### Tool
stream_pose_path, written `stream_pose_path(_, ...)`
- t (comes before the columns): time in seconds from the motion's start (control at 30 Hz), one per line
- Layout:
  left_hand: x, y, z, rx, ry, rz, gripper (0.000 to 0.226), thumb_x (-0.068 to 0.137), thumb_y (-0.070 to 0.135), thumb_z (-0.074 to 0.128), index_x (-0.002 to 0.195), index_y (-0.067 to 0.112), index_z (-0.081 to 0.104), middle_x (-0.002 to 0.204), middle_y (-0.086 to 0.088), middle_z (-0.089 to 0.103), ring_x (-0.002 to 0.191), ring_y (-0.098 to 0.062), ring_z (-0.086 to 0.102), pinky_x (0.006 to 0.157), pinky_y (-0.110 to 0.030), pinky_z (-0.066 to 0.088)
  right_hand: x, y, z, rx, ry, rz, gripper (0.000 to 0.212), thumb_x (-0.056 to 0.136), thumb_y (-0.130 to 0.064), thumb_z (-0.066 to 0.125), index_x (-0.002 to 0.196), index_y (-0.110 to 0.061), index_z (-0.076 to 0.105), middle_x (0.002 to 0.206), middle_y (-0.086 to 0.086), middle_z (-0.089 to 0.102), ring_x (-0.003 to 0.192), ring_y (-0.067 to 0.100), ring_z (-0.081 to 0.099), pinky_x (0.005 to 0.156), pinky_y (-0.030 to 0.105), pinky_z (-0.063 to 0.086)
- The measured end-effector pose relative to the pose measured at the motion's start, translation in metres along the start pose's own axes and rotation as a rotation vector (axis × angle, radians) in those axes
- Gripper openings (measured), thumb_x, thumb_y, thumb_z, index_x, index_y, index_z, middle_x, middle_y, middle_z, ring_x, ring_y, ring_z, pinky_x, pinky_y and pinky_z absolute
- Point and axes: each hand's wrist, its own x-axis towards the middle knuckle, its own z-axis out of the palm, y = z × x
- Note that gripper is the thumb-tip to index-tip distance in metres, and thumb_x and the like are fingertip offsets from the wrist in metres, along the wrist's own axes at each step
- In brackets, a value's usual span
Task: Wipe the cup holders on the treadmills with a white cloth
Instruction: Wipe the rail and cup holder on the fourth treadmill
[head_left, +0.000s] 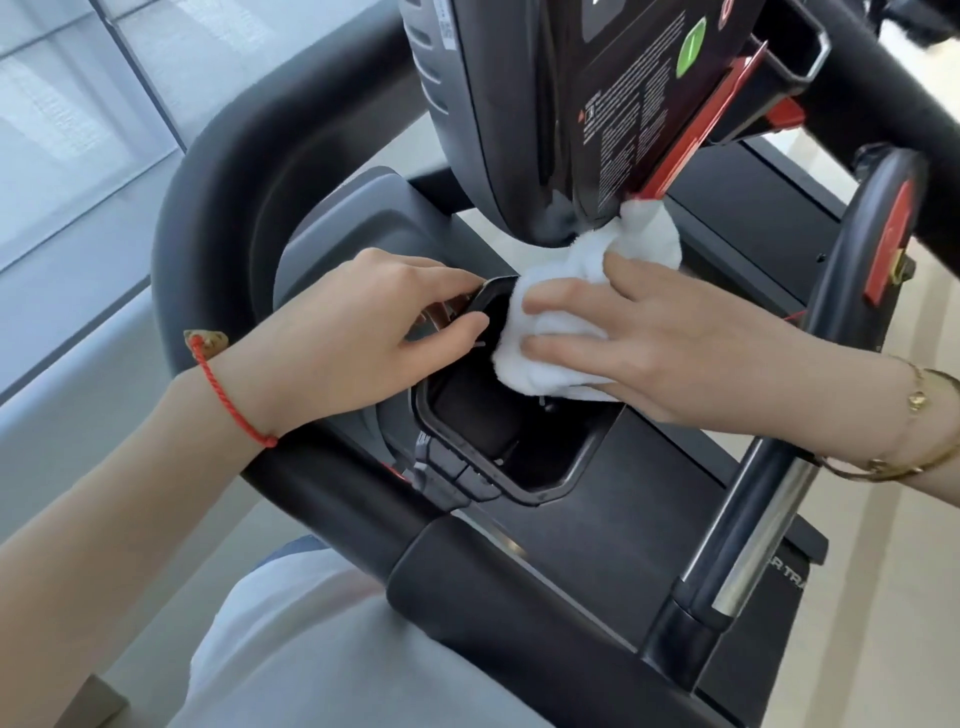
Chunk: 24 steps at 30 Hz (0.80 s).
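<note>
A black cup holder (514, 467) with a raised rim sits in the treadmill's left console tray. A white cloth (556, 291) lies bunched over the holder's far right rim, its top end touching the base of the console. My right hand (660, 338) presses the cloth down with fingers spread flat across it. My left hand (353, 332) pinches the holder's far rim between thumb and fingers. The holder's far part is hidden by cloth and hands.
A thick black handrail (208, 218) curves round the left of the tray. The console (571, 104) with a red-edged panel hangs above. A chrome grip bar (753, 519) stands to the right. A window wall lies to the left and the treadmill deck (769, 223) beyond.
</note>
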Motion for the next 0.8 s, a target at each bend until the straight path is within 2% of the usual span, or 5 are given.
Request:
stream_pose_path(0.13, 0.001, 0.001, -0.001, 0.009, 0.012, 0.015, 0.046, 0.095, 0.049, 0.043, 0.122, 0.022, 0.068, 0.097, 0.007, 0.072, 0.082, -0.007, 0.067, 0.076, -0.036, 0.056, -0.008, -0.002, -0.008, 0.122, -0.013, -0.003, 0.051, 0.104, -0.032, 0.017, 0.110, -0.017, 0.066, 0.131, 0.008, 0.054, 0.088, 0.013, 0.003, 0.076, 0.029, 0.028)
stream_pose_path(0.3, 0.003, 0.000, 0.002, 0.034, 0.010, 0.044, 0.037, 0.095, 0.042, 0.046, 0.103, 0.016, 0.070, 0.082, 0.002, 0.066, 0.076, -0.012, 0.065, 0.074, -0.037, 0.051, 0.014, 0.004, -0.004, 0.048, -0.022, -0.035, 0.036, 0.098, -0.045, 0.042, 0.118, -0.022, 0.061, 0.137, 0.003, 0.051, 0.083, 0.013, 0.002, 0.070, 0.039, 0.040)
stream_pose_path(0.53, 0.004, -0.004, 0.001, 0.078, -0.020, 0.038, 0.051, 0.093, 0.052, 0.037, 0.103, 0.013, 0.069, 0.085, 0.000, 0.070, 0.076, -0.016, 0.066, 0.073, -0.042, 0.054, -0.002, -0.008, -0.008, 0.183, -0.060, 0.039, 0.036, 0.102, -0.038, 0.032, 0.103, -0.023, 0.065, 0.120, -0.003, 0.059, 0.071, 0.017, 0.020, 0.072, 0.023, 0.018)
stream_pose_path(0.7, 0.004, -0.001, 0.001, 0.088, -0.024, 0.057, 0.053, 0.094, 0.049, 0.035, 0.106, 0.012, 0.070, 0.085, 0.000, 0.069, 0.077, -0.013, 0.065, 0.075, -0.038, 0.053, 0.000, -0.007, -0.010, -0.020, -0.034, -0.083, 0.015, 0.097, -0.026, 0.049, 0.096, -0.019, 0.063, 0.110, -0.002, 0.058, 0.078, 0.013, 0.005, 0.068, 0.028, 0.026)
stream_pose_path(0.8, 0.004, -0.001, 0.000, 0.102, -0.034, 0.076, 0.047, 0.096, 0.045, 0.037, 0.104, 0.012, 0.069, 0.083, 0.002, 0.066, 0.075, -0.012, 0.063, 0.074, -0.039, 0.053, 0.023, -0.001, -0.006, -0.290, -0.006, -0.177, 0.027, 0.092, 0.001, 0.031, 0.097, -0.012, 0.055, 0.103, 0.006, 0.049, 0.079, 0.024, 0.024, 0.072, 0.038, 0.040)
